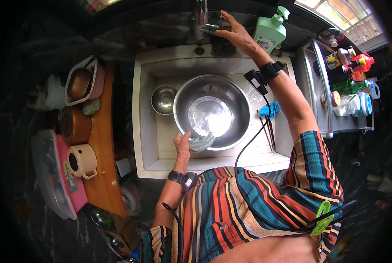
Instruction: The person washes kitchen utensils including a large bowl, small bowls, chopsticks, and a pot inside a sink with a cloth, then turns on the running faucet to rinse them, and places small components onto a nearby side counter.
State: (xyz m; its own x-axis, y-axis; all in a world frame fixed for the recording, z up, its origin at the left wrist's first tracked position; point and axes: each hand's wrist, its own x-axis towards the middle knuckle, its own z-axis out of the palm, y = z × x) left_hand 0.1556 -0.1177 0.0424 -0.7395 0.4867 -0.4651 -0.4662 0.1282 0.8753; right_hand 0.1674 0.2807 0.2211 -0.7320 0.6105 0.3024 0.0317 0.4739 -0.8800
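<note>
A wide stainless steel basin point(212, 83) rests in the pale sink point(145, 144), with a bright reflection in its bottom. My left hand point(182, 144) is at the basin's near-left rim and grips a pale grey-green scrubbing cloth point(201, 142), which lies over that rim. Beyond the far edge of the sink, my right hand point(237, 33) reaches to the lever of the metal faucet point(200, 19). Its thumb and fingers are spread around the lever; whether they press on it is unclear. A small steel bowl point(164, 100) stands left of the basin.
A blue cloth point(270, 110) and chopsticks point(271, 134) lie right of the basin. A green pump bottle point(271, 31) stands behind my right forearm. Several bottles fill the rack point(314, 85) at right. Pots and a pink bin point(64, 164) crowd the wooden board point(102, 148) at left.
</note>
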